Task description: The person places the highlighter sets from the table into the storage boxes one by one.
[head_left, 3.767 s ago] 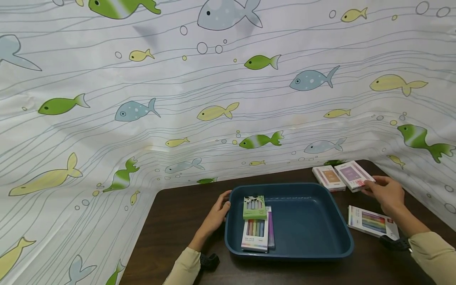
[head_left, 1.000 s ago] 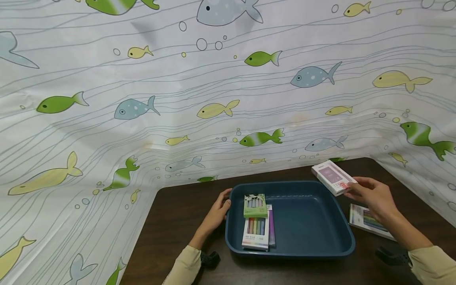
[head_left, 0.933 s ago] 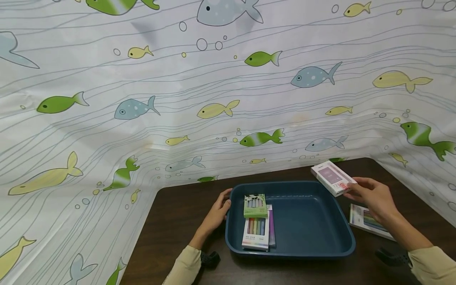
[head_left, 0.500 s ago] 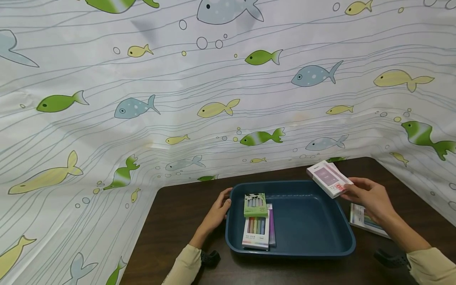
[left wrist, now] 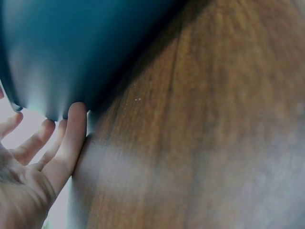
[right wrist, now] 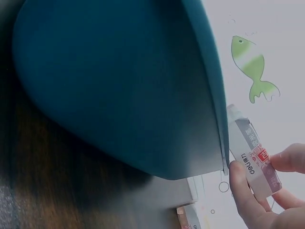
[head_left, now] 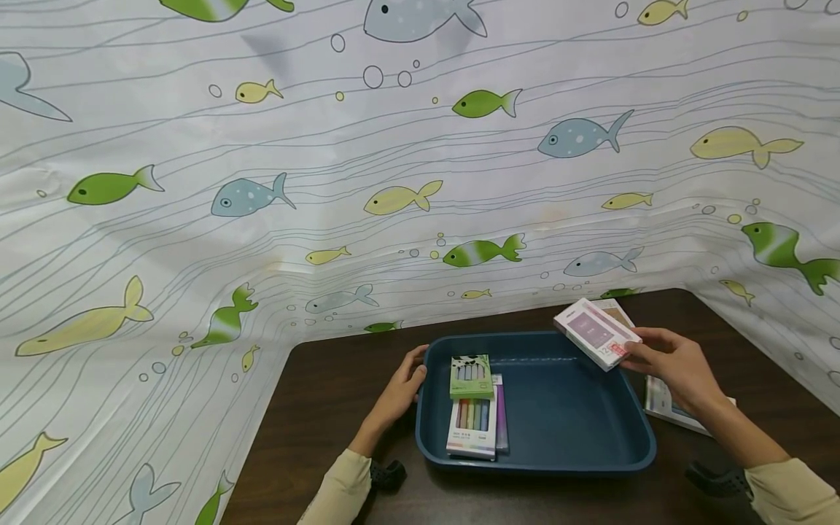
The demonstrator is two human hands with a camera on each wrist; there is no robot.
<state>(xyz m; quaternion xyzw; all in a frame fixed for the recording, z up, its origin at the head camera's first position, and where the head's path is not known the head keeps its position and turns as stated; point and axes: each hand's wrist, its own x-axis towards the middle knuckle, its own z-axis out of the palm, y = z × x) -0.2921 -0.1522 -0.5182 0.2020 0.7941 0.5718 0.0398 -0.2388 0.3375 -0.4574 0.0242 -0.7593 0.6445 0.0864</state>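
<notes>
A white box with a purple panel [head_left: 593, 334] is pinched at its near right end between the thumb and fingers of my right hand [head_left: 676, 372]. It is held tilted over the back right corner of a blue plastic tray [head_left: 564, 423]. The right wrist view shows thumb and fingers on either side of the box [right wrist: 252, 157], beside the tray wall [right wrist: 128, 95]. At the tray's left side my left hand [head_left: 399, 386] touches the outer wall. Its fingers look nearly straight in the left wrist view, their tips on the wall [left wrist: 52, 57].
Inside the tray, at left, lie a green box [head_left: 470, 386], a white box of coloured sticks [head_left: 471, 437] and a purple pack [head_left: 502, 423]. A white box with an orange-brown panel [head_left: 620, 312] lies behind the held box. Another white box [head_left: 663, 405] lies right of the tray.
My right hand has lifted the purple-panelled box from the table and carried it left to the tray's back right corner. The box behind shows again. My left hand stays at the tray.
</notes>
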